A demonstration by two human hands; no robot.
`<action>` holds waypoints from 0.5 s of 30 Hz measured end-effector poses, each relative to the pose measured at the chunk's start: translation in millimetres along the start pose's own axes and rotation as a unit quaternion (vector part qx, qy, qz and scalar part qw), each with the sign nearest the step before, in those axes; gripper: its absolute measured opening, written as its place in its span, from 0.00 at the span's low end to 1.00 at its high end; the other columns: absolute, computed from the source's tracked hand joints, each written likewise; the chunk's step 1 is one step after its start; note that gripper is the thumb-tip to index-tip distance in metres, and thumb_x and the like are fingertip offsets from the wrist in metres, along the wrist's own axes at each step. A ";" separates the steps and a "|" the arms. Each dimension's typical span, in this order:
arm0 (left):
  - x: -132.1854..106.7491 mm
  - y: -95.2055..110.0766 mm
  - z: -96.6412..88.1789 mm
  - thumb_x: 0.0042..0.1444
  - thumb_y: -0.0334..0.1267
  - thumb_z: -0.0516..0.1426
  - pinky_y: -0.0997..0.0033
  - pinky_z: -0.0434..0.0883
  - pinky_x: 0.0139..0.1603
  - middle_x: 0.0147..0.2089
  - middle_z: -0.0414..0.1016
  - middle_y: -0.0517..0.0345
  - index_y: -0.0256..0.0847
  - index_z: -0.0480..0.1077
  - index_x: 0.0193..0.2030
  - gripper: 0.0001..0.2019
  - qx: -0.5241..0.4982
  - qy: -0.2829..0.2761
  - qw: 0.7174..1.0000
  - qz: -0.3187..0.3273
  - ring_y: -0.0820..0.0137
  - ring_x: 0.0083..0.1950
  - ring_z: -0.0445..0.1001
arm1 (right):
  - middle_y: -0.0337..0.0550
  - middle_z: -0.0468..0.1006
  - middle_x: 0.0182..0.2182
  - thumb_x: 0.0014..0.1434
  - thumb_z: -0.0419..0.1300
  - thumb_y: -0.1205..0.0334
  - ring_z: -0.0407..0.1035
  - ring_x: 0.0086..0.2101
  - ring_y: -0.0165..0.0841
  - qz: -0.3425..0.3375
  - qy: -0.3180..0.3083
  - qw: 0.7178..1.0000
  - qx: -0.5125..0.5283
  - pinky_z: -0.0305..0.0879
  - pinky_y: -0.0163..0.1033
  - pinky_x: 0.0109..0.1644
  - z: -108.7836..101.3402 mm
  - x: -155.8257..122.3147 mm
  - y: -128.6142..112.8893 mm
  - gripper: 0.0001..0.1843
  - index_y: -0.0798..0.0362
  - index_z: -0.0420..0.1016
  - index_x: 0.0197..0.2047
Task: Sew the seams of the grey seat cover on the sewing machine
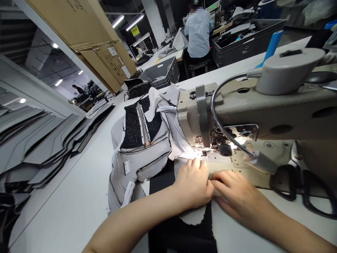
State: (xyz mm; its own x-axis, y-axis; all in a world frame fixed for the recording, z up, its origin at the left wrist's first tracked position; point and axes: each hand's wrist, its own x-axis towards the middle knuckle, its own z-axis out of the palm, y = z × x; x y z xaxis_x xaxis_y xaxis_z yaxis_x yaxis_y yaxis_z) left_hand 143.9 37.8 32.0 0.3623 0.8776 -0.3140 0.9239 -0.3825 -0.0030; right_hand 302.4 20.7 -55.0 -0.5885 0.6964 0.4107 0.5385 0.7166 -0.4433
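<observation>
My left hand (193, 182) lies flat, fingers stretched toward the needle, pressing a white fabric piece (193, 215) onto the bed of the sewing machine (263, 105). Touching it on the right, my right hand (234, 193) rests on the same fabric's edge with fingers together and extended. A black fabric strip (181, 232) runs under my left forearm. A bundle of grey, white and black sewn cover pieces (139, 147) lies just left of the machine head. The needle area is lit by a small lamp on a flexible arm (259, 160).
Black scissors (305, 186) lie on the machine bed at right. Stacks of grey cut panels (39, 144) fill the table's left side. Cardboard boxes (89, 31) lean above them. A grey crate (160, 72) and a seated person (198, 31) are at the back.
</observation>
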 end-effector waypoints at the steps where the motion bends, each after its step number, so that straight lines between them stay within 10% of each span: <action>1: 0.2 -0.9 -5.7 0.54 0.40 0.47 0.59 0.70 0.40 0.46 0.70 0.45 0.35 0.64 0.52 0.20 -0.010 -0.032 0.999 0.000 0.56 0.44 0.71 | 0.48 0.70 0.43 0.56 0.52 0.69 0.64 0.44 0.40 -0.013 -0.014 0.999 0.032 0.60 0.44 0.46 -0.7 -0.5 -5.6 0.10 0.52 0.70 0.41; 7: 7.3 -9.5 -27.9 0.54 0.37 0.46 0.68 0.67 0.30 0.43 0.76 0.43 0.35 0.37 0.70 0.36 -0.052 -0.211 0.976 -0.025 0.57 0.39 0.76 | 0.43 0.70 0.47 0.53 0.56 0.62 0.58 0.54 0.41 -0.093 -0.136 0.978 0.126 0.34 0.56 0.65 -6.4 4.1 -33.5 0.12 0.46 0.69 0.43; 15: 16.3 4.4 -18.8 0.52 0.34 0.49 0.66 0.70 0.32 0.42 0.76 0.41 0.31 0.30 0.70 0.42 -0.006 -0.235 0.971 -0.052 0.56 0.37 0.77 | 0.49 0.72 0.47 0.53 0.57 0.56 0.58 0.55 0.45 -0.094 -0.138 0.983 0.077 0.30 0.56 0.66 4.5 -5.9 -36.7 0.17 0.51 0.71 0.46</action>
State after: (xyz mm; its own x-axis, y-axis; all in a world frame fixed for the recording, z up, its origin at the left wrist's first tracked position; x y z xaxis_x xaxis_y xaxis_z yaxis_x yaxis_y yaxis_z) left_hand 156.2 55.8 44.7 0.1734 0.6812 -0.7113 0.9551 -0.2924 -0.0472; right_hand 283.4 -9.9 -44.7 -0.8209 0.5006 0.2748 0.3204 0.8020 -0.5041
